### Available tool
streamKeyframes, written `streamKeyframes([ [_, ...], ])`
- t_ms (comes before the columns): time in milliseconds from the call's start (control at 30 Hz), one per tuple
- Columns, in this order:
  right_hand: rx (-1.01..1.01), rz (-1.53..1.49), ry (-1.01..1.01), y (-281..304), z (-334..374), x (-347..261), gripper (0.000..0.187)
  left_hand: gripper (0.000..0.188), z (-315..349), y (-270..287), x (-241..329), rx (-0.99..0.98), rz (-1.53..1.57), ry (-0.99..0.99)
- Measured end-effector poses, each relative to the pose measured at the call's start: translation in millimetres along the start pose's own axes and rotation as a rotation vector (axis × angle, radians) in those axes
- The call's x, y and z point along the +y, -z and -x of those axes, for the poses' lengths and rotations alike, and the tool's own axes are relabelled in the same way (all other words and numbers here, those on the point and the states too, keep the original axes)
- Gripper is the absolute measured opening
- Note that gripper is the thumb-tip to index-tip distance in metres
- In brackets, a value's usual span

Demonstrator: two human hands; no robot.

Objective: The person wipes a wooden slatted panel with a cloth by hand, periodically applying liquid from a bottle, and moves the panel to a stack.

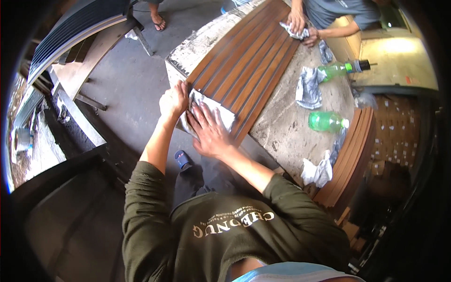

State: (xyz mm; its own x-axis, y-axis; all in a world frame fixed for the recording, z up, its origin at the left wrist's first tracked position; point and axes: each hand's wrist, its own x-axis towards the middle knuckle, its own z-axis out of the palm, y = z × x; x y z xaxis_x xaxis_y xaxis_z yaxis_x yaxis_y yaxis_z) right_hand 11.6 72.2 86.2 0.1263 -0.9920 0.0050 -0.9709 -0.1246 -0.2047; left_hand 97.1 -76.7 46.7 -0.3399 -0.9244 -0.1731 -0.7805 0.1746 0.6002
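Note:
A brown slatted wooden panel (251, 58) with dark grooves lies slantwise across a worn, stained worktop (277, 110). My left hand (174, 99) is closed on the panel's near left corner, its fingers curled at the edge. Flat on the panel's near end, my right hand (210, 130) presses a white cloth (226, 115) with its fingers stretched out and apart. Part of the cloth hangs over the end edge. Across the panel, a co-worker's hands (297, 24) hold a crumpled grey-white rag (293, 32) against the far end.
Two green plastic bottles (325, 121) lie on the worktop's right side, near a grey rag (309, 88) and a crumpled white cloth (318, 170). More brown slatted pieces (350, 157) stand at the right. A bench with dark ribbed panels (77, 35) is at the far left.

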Motion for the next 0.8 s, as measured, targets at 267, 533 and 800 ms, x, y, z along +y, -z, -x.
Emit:
streamKeyframes([
  [267,-0.220,0.057,0.107,31.1,56.0,46.4,0.070,0.034,-0.3,-21.1,-5.8,0.013,0.001,-0.178],
  [533,-0.227,-0.005,0.230,23.2,19.8,39.0,0.064,0.028,-10.8,-30.4,-32.4,0.260,-0.031,-0.506],
  [800,-0.229,-0.044,0.286,25.3,0.1,38.9,0.059,0.026,-15.2,-32.7,-22.0,0.244,0.018,-0.436],
])
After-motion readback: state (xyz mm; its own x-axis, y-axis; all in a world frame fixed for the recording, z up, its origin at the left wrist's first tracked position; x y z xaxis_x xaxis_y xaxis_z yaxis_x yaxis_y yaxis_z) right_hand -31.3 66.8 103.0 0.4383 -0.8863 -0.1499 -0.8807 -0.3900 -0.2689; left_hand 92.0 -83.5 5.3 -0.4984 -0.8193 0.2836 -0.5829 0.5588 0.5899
